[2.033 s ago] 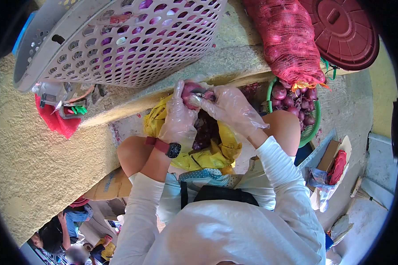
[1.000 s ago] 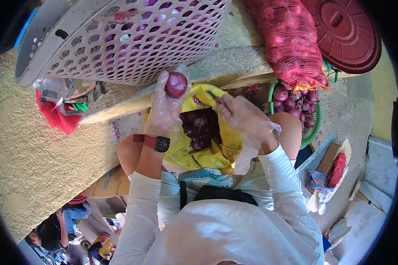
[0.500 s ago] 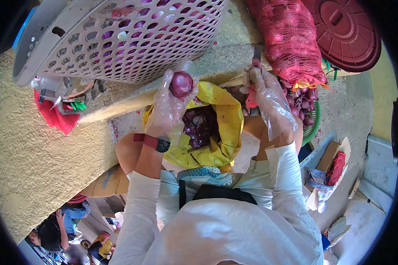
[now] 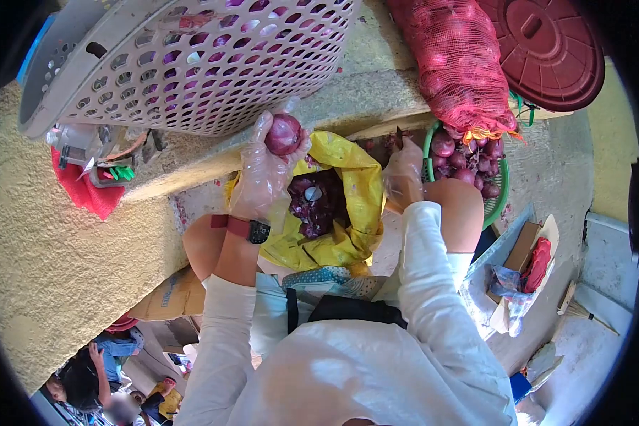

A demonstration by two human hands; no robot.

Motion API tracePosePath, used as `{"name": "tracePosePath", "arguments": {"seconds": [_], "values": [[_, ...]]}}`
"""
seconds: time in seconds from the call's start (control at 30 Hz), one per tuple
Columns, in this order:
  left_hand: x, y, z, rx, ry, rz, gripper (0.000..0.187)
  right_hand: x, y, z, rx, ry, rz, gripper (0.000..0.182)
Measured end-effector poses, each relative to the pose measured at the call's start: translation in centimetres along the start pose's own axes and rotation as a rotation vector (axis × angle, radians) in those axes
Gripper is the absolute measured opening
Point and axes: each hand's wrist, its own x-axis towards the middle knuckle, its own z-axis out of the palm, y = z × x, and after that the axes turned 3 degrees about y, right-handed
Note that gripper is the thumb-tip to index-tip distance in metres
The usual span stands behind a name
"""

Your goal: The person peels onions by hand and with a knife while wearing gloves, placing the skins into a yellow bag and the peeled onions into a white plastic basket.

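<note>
My left hand (image 4: 264, 167), in a clear plastic glove, holds up a peeled red onion (image 4: 283, 135) at the left rim of a yellow sack (image 4: 362, 167). Dark onion skins (image 4: 316, 206) lie inside the sack. My right hand (image 4: 405, 170), also gloved, is between the sack and a green basket (image 4: 503, 195) of red onions (image 4: 468, 167). Its fingers are wrapped round a knife, whose dark blade (image 4: 399, 136) points up and away; the handle is mostly hidden.
A large perforated basket (image 4: 213, 78) of onions stands on the ledge at upper left. A red mesh sack (image 4: 461, 64) of onions and a dark red lid (image 4: 539, 42) are at upper right. An open box (image 4: 529, 259) lies right. People (image 4: 99, 369) are at lower left.
My right hand has moved down and left with the knife, uncovering more of the green basket. My left hand stays near the sack with the onion.
</note>
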Motion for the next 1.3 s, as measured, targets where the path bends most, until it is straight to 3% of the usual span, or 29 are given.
{"name": "tracePosePath", "arguments": {"seconds": [0.1,0.17,0.23,0.3,0.4,0.6,0.7,0.8,0.93,1.0,1.13,1.2,1.3], "values": [[-0.4,0.3,0.4,0.025,0.023,0.013,0.041,-0.6,2.3,0.9,-0.497,-0.058,-0.136,0.027],[-0.8,0.5,0.4,0.033,-0.046,-0.001,0.048,2.4,8.5,4.5,-0.503,-0.033,-0.096,0.027],[-0.9,0.3,0.3,0.027,-0.041,-0.011,0.047,2.4,8.5,4.7,-0.506,-0.006,-0.059,0.028],[-0.7,0.7,0.5,0.024,-0.033,-0.006,0.046,1.6,8.3,4.7,-0.561,-0.208,0.025,0.034],[-0.8,0.5,0.8,0.037,-0.013,0.016,0.047,2.1,7.2,3.6,-0.655,-0.286,-0.04,0.035],[-0.8,0.2,0.4,0.14,-0.072,0.012,0.039,2.3,3.0,2.5,-0.61,-0.15,-0.085,0.03],[-1.5,0.2,0.8,0.26,-0.136,0.094,0.034,5.2,11.7,6.8,-0.735,-0.246,-0.08,0.03],[-1.8,0.0,1.0,0.375,-0.12,0.128,0.036,1.5,4.4,2.7,-0.597,-0.215,0.017,0.03],[-1.4,0.0,0.9,0.462,-0.144,0.141,0.039,1.1,2.5,1.3,-0.567,-0.24,0.025,0.03],[-1.5,-0.4,0.9,0.425,-0.143,0.119,0.043,-0.1,1.0,0.5,-0.435,-0.136,-0.064,0.029],[-2.6,-0.3,2.1,0.684,-0.098,0.306,0.057,-2.5,-5.6,-2.4,-0.394,-0.051,-0.068,0.029],[-2.8,-0.2,2.0,0.772,-0.087,0.36,0.062,-4.8,-11.8,-5.1,-0.104,0.145,-0.064,0.028],[-2.4,0.3,1.5,1.012,-0.124,0.394,0.069,-5.8,-15.8,-8.1,-0.02,0.056,-0.189,0.029]]}}
